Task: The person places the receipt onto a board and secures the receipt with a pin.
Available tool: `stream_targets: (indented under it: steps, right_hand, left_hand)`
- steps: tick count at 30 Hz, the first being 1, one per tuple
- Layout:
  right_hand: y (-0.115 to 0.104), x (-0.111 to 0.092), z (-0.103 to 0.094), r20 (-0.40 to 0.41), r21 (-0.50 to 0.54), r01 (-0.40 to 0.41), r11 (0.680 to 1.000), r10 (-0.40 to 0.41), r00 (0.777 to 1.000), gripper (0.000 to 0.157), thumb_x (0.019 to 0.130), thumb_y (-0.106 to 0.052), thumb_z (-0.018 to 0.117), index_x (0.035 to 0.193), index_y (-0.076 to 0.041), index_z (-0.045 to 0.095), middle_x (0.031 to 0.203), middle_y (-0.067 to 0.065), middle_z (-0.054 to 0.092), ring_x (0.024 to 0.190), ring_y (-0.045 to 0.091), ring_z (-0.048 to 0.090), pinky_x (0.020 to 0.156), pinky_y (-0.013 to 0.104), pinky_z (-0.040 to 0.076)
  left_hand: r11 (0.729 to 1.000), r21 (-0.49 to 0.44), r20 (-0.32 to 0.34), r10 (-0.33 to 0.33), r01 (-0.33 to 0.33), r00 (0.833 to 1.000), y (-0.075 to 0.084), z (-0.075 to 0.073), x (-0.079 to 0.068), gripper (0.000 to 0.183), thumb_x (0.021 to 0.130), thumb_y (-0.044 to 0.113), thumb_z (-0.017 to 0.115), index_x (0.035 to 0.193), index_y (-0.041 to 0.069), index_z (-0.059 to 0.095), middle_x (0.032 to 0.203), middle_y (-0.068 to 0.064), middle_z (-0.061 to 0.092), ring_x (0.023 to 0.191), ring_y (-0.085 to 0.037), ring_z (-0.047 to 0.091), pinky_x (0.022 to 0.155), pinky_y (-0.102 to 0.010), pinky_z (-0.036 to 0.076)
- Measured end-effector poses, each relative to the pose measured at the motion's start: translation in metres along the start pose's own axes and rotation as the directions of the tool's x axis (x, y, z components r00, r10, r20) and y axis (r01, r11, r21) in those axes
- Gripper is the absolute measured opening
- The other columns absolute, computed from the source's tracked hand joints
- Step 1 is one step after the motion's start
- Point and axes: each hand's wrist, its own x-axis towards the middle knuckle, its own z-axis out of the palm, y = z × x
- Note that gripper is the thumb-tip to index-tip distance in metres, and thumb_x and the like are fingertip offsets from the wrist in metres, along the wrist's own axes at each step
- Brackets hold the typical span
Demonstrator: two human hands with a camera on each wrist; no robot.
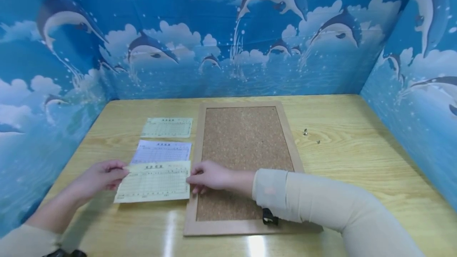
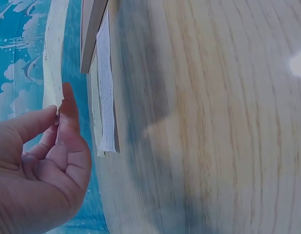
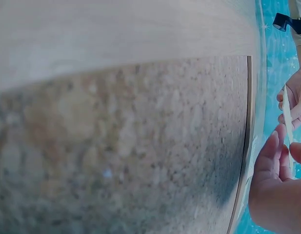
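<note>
A pale yellow printed form [image 1: 155, 183] is held up above the table by both hands. My left hand [image 1: 101, 175] pinches its left edge between thumb and fingers, which the left wrist view shows closely on the paper's edge [image 2: 53, 58]. At the form's right edge, my right hand [image 1: 210, 175] pinches it, above the left side of the cork board [image 1: 246, 138]. Behind the yellow form lies a white-lilac form [image 1: 162, 152], its lower part hidden. Farther back is a pale green form [image 1: 168, 127], flat on the table.
The cork board's wooden frame [image 1: 290, 140] lies at the table's middle, under the right forearm. Several small metal pins [image 1: 305, 132] lie to its right on the wooden table [image 1: 342, 130]. A dolphin-print curtain [image 1: 228, 43] encloses the back and sides.
</note>
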Motion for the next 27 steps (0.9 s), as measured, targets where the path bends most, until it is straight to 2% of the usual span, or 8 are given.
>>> stream_targets:
  steps: [8,12,16,19,24,27]
  right_hand:
    - [0.003,0.0,0.0,-0.054,0.039,0.004,0.999,-0.002,0.999,0.012,0.088,-0.004,0.062,0.078,0.003,0.06,0.064,0.007,0.063,0.058,0.011,0.059,0.056,0.026,0.053]
    - [0.005,-0.001,-0.001,-0.067,0.069,-0.002,0.998,0.006,0.998,0.011,0.087,-0.003,0.062,0.08,0.005,0.062,0.064,0.008,0.063,0.058,0.011,0.059,0.056,0.026,0.053]
    - [0.007,-0.001,-0.001,-0.076,0.079,-0.006,0.997,0.012,0.997,0.011,0.087,-0.004,0.062,0.083,0.006,0.064,0.067,0.009,0.065,0.059,0.011,0.06,0.057,0.026,0.054]
    - [0.009,-0.001,-0.003,-0.085,0.089,-0.01,0.996,0.018,0.996,0.011,0.088,-0.005,0.061,0.086,0.006,0.065,0.069,0.009,0.065,0.059,0.01,0.06,0.058,0.026,0.054]
    - [0.011,-0.002,-0.007,-0.105,0.095,-0.009,0.995,0.019,0.994,0.012,0.089,-0.005,0.06,0.088,0.006,0.065,0.069,0.009,0.066,0.058,0.009,0.06,0.056,0.024,0.053]
    - [0.012,-0.002,-0.008,-0.113,0.093,-0.007,0.996,0.017,0.993,0.013,0.089,-0.006,0.06,0.089,0.006,0.066,0.07,0.009,0.067,0.058,0.009,0.06,0.055,0.023,0.052]
  left_hand:
    - [1.0,0.007,-0.032,-0.026,0.027,0.999,-0.001,0.001,0.001,0.027,0.098,0.017,0.048,0.106,-0.008,0.052,0.08,0.0,0.055,0.07,-0.011,0.053,0.064,-0.028,0.05]
    - [0.999,-0.029,-0.029,-0.036,0.035,0.999,-0.002,0.002,0.001,0.033,0.099,0.017,0.045,0.111,-0.013,0.05,0.086,-0.001,0.06,0.073,-0.012,0.057,0.067,-0.029,0.051]
    - [0.997,-0.059,-0.021,-0.043,0.042,0.999,-0.005,0.002,0.001,0.039,0.1,0.015,0.041,0.117,-0.02,0.043,0.092,-0.001,0.061,0.078,-0.011,0.06,0.069,-0.028,0.052]
    - [0.995,-0.085,-0.021,-0.052,0.05,0.998,-0.004,0.004,0.001,0.039,0.101,0.015,0.039,0.116,-0.021,0.043,0.092,0.0,0.06,0.078,-0.01,0.061,0.069,-0.028,0.053]
    - [0.985,-0.164,0.012,-0.052,0.054,0.999,-0.003,0.008,0.005,0.028,0.1,0.019,0.042,0.108,-0.005,0.054,0.089,0.001,0.061,0.076,-0.011,0.061,0.069,-0.028,0.053]
    - [0.981,-0.192,0.071,-0.006,0.02,0.997,-0.006,0.008,0.005,0.02,0.1,0.019,0.044,0.101,0.004,0.057,0.087,0.001,0.063,0.077,-0.012,0.062,0.07,-0.028,0.053]
